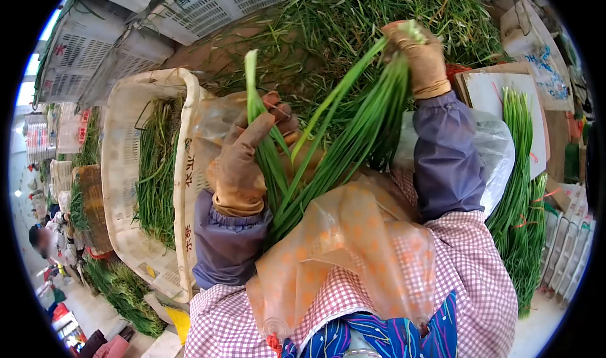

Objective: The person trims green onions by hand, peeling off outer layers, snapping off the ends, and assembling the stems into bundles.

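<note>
Both my hands wear brown, dirt-stained gloves. My left hand [243, 162] is closed around a few stalks of Chinese chives [251, 83], their pale ends pointing up above the fingers and their leaves hanging to my lap. Higher up on the right, my right hand [420, 58] grips a larger bunch of Chinese chives [369, 121] by the pale ends. Those long green leaves slant down left across a see-through orange-patterned apron [344, 225]. Some leaves from both bunches overlap near my left wrist.
A cream plastic crate [189, 206] holding chives [158, 175] stands at my left. Loose leaves and trimmings [385, 11] pile up ahead. At right, tied chive bundles [519, 168] lie by a white board [499, 86]. White crates [196, 7] line the back; another person [60, 241] is far left.
</note>
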### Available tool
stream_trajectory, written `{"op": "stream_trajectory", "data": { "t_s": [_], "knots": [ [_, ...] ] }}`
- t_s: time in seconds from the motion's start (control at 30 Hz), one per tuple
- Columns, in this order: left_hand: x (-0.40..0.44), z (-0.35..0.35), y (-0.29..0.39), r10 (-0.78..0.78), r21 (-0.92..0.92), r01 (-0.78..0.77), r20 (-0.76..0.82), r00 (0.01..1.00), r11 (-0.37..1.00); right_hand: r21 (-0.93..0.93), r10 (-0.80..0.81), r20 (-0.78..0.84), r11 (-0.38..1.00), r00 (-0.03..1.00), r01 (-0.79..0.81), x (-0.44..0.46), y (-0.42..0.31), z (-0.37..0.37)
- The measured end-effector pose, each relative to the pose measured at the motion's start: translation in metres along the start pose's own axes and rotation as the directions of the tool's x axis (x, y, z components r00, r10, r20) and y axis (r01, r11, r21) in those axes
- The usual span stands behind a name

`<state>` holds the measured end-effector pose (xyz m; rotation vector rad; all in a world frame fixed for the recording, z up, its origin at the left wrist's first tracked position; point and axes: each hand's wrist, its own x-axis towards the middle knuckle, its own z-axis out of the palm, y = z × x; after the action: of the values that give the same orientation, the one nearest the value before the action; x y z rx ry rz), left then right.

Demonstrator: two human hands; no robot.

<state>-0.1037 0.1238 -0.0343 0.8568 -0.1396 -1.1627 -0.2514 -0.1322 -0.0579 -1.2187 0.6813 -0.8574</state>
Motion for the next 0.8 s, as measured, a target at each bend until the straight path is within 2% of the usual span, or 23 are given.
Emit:
{"op": "stream_trajectory", "data": {
  "t_s": [0.03,0.1,0.13,0.17,0.2,0.27,0.33,0.37,0.43,0.53,0.57,0.63,0.67,0.73,0.8],
  "knots": [
    [-0.002,-0.001,0.002,0.009,0.003,-0.009,-0.007,1.0,1.0,-0.038,-0.058,-0.124,0.998,0.991,0.054,0.005,-0.004,-0.001],
    [-0.003,-0.001,0.006,-0.066,-0.035,0.064,-0.055,0.996,0.997,-0.096,-0.149,-0.118,0.986,0.982,0.138,0.012,-0.007,-0.005],
    [-0.004,0.0,0.004,-0.048,-0.053,0.047,-0.013,0.999,0.997,-0.143,-0.162,-0.052,0.978,0.985,0.154,0.007,-0.008,-0.007],
    [-0.001,-0.003,0.001,-0.05,-0.052,0.049,-0.01,0.999,0.997,-0.093,-0.168,-0.019,0.982,0.986,0.165,-0.006,-0.018,0.011],
    [0.001,-0.008,-0.003,-0.072,-0.066,0.071,-0.01,0.997,0.995,-0.07,-0.066,0.11,0.995,0.992,0.074,-0.017,-0.028,0.025],
    [0.002,-0.002,-0.007,-0.105,-0.078,0.104,-0.003,0.995,0.992,-0.051,0.101,0.324,0.995,0.941,-0.09,-0.034,-0.035,0.048],
    [-0.003,0.019,-0.005,-0.111,0.065,0.123,-0.168,0.98,0.99,-0.014,0.222,0.485,0.969,0.846,-0.247,-0.04,-0.035,0.062],
    [-0.003,0.019,-0.006,-0.113,0.067,0.125,-0.164,0.98,0.99,0.012,0.271,0.562,0.942,0.782,-0.335,-0.04,-0.034,0.067],
    [-0.003,0.018,-0.006,-0.106,0.156,0.141,-0.214,0.971,0.978,0.075,0.254,0.614,0.923,0.747,-0.376,-0.041,-0.02,0.078],
    [-0.005,0.015,-0.003,-0.1,0.252,0.135,-0.15,0.984,0.958,0.017,0.27,0.629,0.933,0.729,-0.36,-0.041,-0.005,0.086],
    [-0.005,0.011,-0.003,-0.1,0.249,0.136,-0.152,0.983,0.959,0.022,0.252,0.608,0.943,0.753,-0.333,-0.043,-0.003,0.087],
    [-0.002,0.001,-0.002,-0.146,0.194,0.148,-0.024,0.989,0.97,0.022,0.234,0.591,0.952,0.772,-0.305,-0.044,-0.002,0.086],
    [-0.003,0.003,-0.003,-0.144,0.19,0.146,-0.024,0.989,0.971,0.054,0.217,0.559,0.954,0.8,-0.296,-0.044,-0.003,0.082],
    [-0.005,0.013,-0.005,-0.069,0.103,0.097,-0.246,0.967,0.99,0.119,0.238,0.473,0.937,0.849,-0.329,-0.043,-0.006,0.078],
    [-0.004,0.013,-0.006,-0.091,0.069,0.106,-0.199,0.976,0.992,0.13,0.213,0.478,0.943,0.852,-0.308,-0.044,-0.009,0.08]
  ]
}}
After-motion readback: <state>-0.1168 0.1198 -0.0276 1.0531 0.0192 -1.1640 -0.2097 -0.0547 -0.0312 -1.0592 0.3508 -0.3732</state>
